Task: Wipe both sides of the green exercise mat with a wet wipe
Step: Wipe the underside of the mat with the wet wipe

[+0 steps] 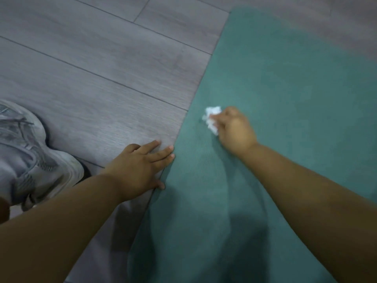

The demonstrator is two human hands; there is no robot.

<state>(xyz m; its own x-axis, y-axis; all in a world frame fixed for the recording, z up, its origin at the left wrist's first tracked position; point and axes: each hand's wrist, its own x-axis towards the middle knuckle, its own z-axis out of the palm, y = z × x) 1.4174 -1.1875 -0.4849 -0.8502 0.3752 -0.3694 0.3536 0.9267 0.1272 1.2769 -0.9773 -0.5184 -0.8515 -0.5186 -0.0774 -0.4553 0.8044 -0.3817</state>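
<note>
Head view: the mat (285, 99) lies flat on the floor (91, 68), occupying the right of the frame. The right hand (234, 129) grasps a crumpled wipe (211, 119), which is in contact with the mat near its left edge. The left hand (138, 166) is released, fingers straight, flat on the floor against the mat edge. A shoe (30, 156) rests at far left

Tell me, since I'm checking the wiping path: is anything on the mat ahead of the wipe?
Nothing visible. The mat beyond the wipe in the right hand lies bare; the far end is blurred.
</note>
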